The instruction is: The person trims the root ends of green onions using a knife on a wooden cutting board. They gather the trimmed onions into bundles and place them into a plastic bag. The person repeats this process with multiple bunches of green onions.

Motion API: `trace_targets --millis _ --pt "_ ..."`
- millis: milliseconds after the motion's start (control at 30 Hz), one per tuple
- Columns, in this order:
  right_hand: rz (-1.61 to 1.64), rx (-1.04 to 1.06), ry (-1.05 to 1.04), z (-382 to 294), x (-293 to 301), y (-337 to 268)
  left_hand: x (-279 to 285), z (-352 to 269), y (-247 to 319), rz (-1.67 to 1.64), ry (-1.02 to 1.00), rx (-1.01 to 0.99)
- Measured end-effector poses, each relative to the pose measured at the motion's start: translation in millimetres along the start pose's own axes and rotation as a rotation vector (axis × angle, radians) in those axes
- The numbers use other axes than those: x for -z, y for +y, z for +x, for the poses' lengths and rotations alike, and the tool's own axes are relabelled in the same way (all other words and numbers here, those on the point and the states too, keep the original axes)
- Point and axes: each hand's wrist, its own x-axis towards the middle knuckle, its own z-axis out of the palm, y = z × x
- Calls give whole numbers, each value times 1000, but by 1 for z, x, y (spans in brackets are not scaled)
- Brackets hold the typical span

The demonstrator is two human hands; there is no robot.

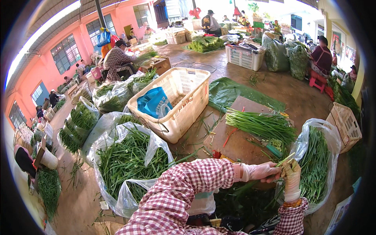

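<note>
In front of me, my left hand [263, 171] in a thin pale glove pinches a few long green stalks [284, 160]. My right hand [291, 174], in a stained glove with an orange bracelet at the wrist, grips the same stalks close beside it. Just beyond my hands, a thick bundle of cut green stalks [261, 124] lies on a brown board [221, 136]. Near it is a teal-handled tool [273, 150], its working end partly hidden. On the right, a clear plastic bag [331, 144] holds long green leafy stalks [315, 164]. Loose greens lie in shadow below my hands.
A large open plastic bag of greens [132, 155] stands on my left. Beyond it is a cream plastic crate [188, 120] holding a blue bag [155, 102]. A green sheet [235, 92] covers floor behind the board. A seated person [117, 60] works farther back.
</note>
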Motion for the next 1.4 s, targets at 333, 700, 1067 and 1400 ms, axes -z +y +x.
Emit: trace_targets --millis 333,700,1067,1400 --pt "86 95 200 6 34 -20 15 -18 11 -152 -213 22" --pt "76 -108 -248 0 2 -26 5 -14 21 -158 -195 100" --pt "-29 -84 -247 -3 14 -6 3 -16 15 4 -149 113" --pt "-377 258 307 -9 111 -29 28 -33 7 -33 35 160"
